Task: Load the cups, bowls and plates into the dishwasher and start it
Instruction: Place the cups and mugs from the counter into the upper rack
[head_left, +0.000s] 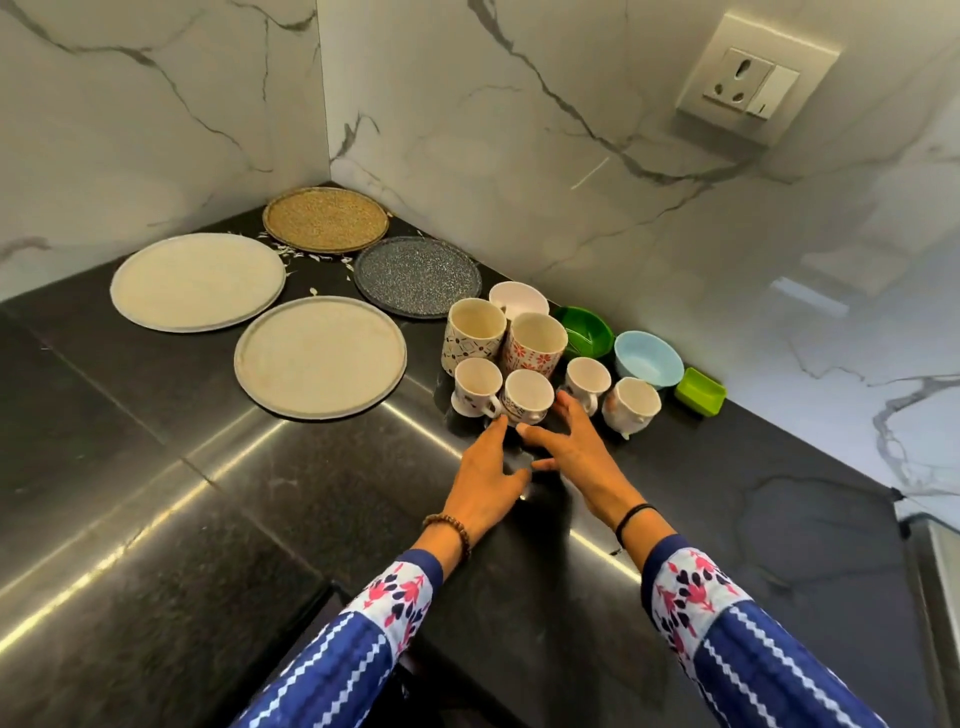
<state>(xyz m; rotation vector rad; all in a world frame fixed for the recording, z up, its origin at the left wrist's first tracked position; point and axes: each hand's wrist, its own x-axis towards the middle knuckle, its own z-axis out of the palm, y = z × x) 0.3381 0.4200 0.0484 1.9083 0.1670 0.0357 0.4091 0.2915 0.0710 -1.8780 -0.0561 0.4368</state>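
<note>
White with a dark band, the small cup (527, 397) stands upright on the black table (260, 493), straight ahead of both hands — left hand (485, 467) with straight fingers at its left foot, right hand (571, 452) spread round its right side, neither gripping. Both are equally near; whether fingertips touch it is unclear, and the dishwasher is out of view.

The counter (260, 493) is black stone, polished and glossy, with streaks of light on it. The walls (519, 130) look like glossy white marble. The cream plates (319, 356) seem matt, and the grey plate (418, 275) is speckled. The golden tray (325, 219) looks woven and rough. The cups (527, 392) are smooth glazed ceramic, and the green bowl (582, 327) looks like shiny plastic. My sleeves (374, 623) are printed cloth. My bracelet (449, 525) seems to be of wooden beads.
</note>
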